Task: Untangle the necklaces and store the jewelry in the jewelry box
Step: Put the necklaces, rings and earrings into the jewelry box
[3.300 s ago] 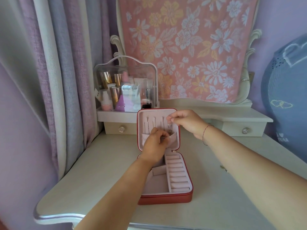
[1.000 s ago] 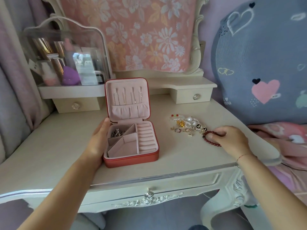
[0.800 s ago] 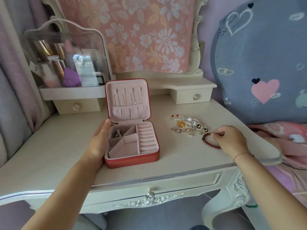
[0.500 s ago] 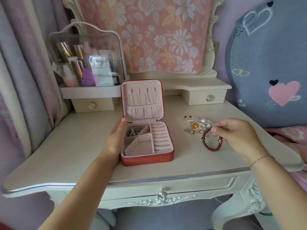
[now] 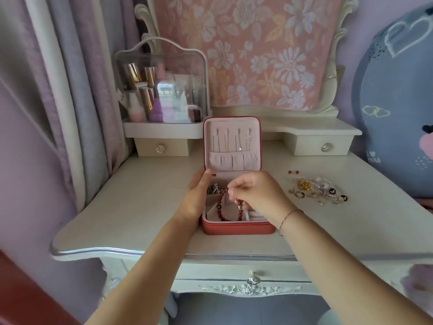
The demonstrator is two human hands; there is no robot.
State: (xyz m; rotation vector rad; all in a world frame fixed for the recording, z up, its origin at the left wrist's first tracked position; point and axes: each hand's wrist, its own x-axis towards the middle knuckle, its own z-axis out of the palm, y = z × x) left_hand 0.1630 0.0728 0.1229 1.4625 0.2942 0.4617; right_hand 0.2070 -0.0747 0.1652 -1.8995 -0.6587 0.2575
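Note:
A red jewelry box (image 5: 237, 228) with pink lining stands open on the white dressing table (image 5: 145, 207), its lid upright with thin necklaces (image 5: 232, 143) hanging inside. My right hand (image 5: 257, 195) pinches a dark red bead bracelet (image 5: 220, 207) that dangles into the box's left compartment. My left hand (image 5: 198, 195) rests flat against the box's left side. A small silver tangle (image 5: 212, 188) lies in the back left compartment. A pile of loose jewelry (image 5: 316, 191) with pearls, gold pieces and rings lies on the table to the right.
A clear-domed cosmetics case (image 5: 161, 90) with bottles stands at the back left on a shelf with small drawers (image 5: 325, 146). A floral cloth (image 5: 248, 50) covers the mirror. Curtains (image 5: 58, 90) hang at the left, a grey cushion (image 5: 398, 102) at the right.
My right hand lifted the red bead bracelet off the table at the right and carried it left over the open box. My left hand stayed at the box's side.

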